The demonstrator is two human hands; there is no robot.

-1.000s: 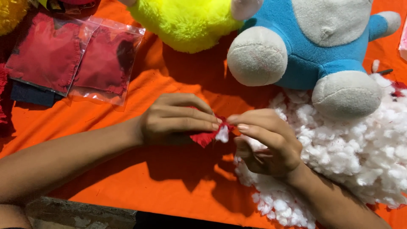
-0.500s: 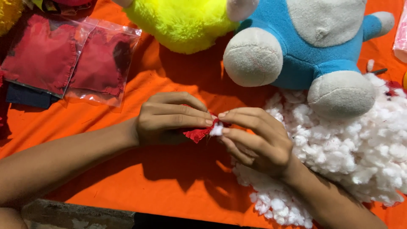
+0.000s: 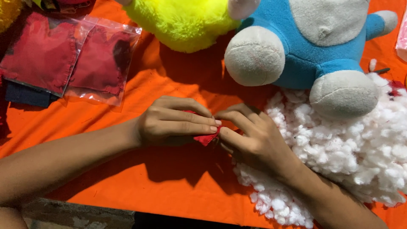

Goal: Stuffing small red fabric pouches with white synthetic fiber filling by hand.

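Both hands meet over the orange cloth (image 3: 127, 178), just in front of the blue and grey plush toy (image 3: 313, 46) that sits at the far side. The left hand (image 3: 174, 123) lies with its fingers stretched flat and pressed together, pinching a small red fabric piece (image 3: 206, 138) that pokes out below its fingertips. The right hand (image 3: 254, 140) comes in from the other side, its fingers curled and its tips touching the same red scrap, so the piece is gripped between the two hands and mostly hidden by them. Right below the blue toy's foot, and partly under the right wrist, spreads a heap of white stuffing (image 3: 360, 152), loose and fluffy, reaching almost to the near edge of the cloth. Beside the blue toy, to its left, rests a bright yellow plush toy (image 3: 182, 21), the two touching. Further left of that, well apart from the hands, lie two clear plastic bags (image 3: 101, 63) with dark red fabric inside, side by side and slightly overlapping, with a dark blue piece (image 3: 25, 95) tucked under the nearer edge of the outer one.
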